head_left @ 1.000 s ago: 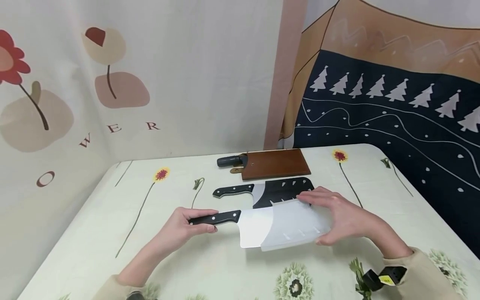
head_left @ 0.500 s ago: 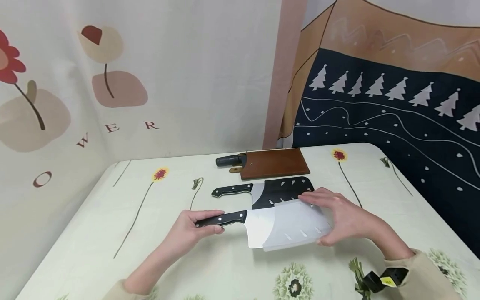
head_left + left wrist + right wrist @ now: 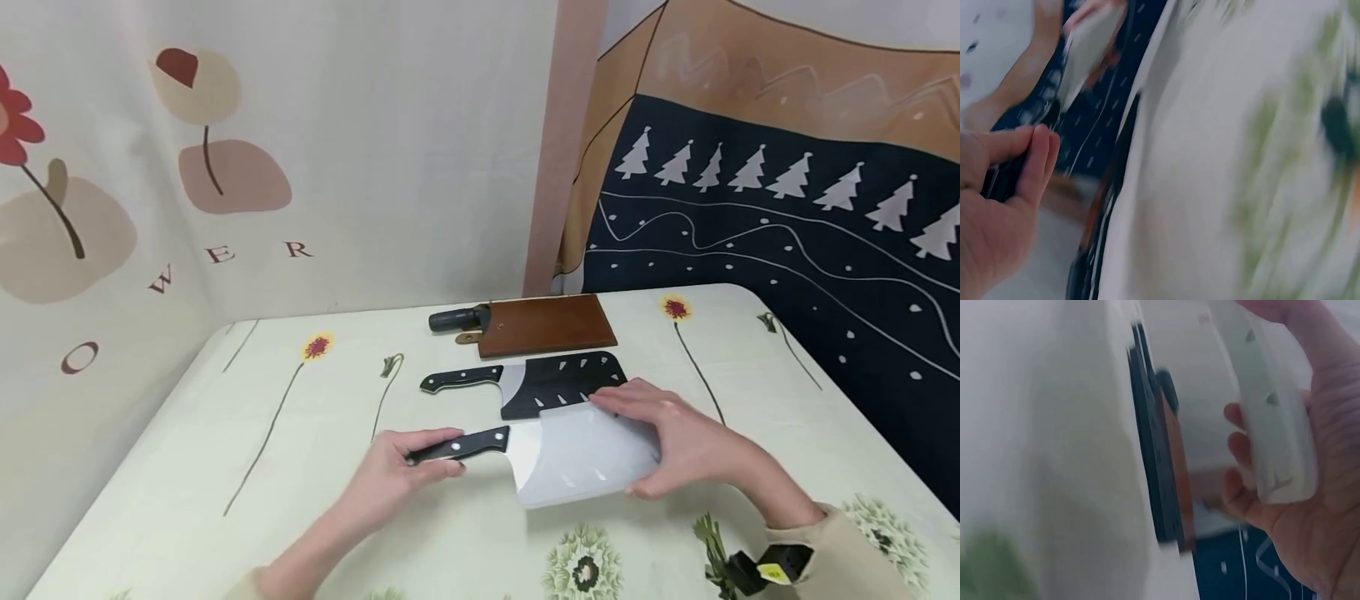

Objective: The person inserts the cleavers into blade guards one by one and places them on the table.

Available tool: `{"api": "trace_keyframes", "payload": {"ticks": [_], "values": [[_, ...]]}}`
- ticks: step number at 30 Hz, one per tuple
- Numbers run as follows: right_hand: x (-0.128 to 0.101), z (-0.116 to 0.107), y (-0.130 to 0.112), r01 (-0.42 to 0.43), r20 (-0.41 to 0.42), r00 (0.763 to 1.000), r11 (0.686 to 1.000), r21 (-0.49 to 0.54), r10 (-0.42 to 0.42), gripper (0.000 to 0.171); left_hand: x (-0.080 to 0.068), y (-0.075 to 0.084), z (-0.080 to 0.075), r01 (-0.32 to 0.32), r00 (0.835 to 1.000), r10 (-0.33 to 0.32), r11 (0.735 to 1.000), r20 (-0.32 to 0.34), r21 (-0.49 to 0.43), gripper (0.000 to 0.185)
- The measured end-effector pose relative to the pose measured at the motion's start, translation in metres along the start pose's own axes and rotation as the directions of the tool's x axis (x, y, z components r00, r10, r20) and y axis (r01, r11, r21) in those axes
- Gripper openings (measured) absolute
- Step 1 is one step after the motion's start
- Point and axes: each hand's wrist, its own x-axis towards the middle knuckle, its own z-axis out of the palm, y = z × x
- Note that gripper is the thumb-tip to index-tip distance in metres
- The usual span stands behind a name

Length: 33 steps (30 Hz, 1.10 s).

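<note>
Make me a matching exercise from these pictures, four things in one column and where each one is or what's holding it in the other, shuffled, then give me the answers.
Things:
1. knife with the bare steel blade
2. translucent white sheath
3. knife in the black sheath
4. brown sheath

Places:
A. lies farthest back on the table, a dark handle sticking out of its left end
B. gripped by its black handle in the left hand
C. lies on the table between the brown one and the hands
D. held at its right end by the right hand, over most of a blade

Pairs: 1-B, 2-D, 3-C, 4-A
</note>
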Motion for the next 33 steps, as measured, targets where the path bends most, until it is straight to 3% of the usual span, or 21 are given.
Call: {"api": "trace_keyframes", "payload": {"ticks": [6, 15, 21, 33], "values": [[0.003, 0.007, -0.001, 0.022, 0.021, 1.0, 1.0, 0.006, -0.022, 0.094, 0.001, -0.003, 0.011, -0.015, 1.0, 0.015, 1.0, 0.017, -0.001, 0.037], [-0.004, 0.014, -0.005, 0.008, 0.023, 1.0, 1.0, -0.03, -0.007, 0.095, 0.003, -0.012, 0.007, -0.033, 0.995, 0.038, 0.998, 0.088, -0.057, 0.037], [-0.005, 0.023, -0.009, -0.061, 0.067, 0.996, 0.997, -0.036, 0.064, 0.096, 0.009, -0.022, 0.004, -0.054, 0.996, 0.05, 0.997, 0.076, 0.055, 0.034], [-0.003, 0.038, -0.002, -0.07, 0.066, 0.995, 0.992, -0.109, 0.077, 0.098, 0.022, -0.033, 0.009, -0.021, 0.999, 0.018, 0.992, 0.03, 0.121, 0.034]]}}
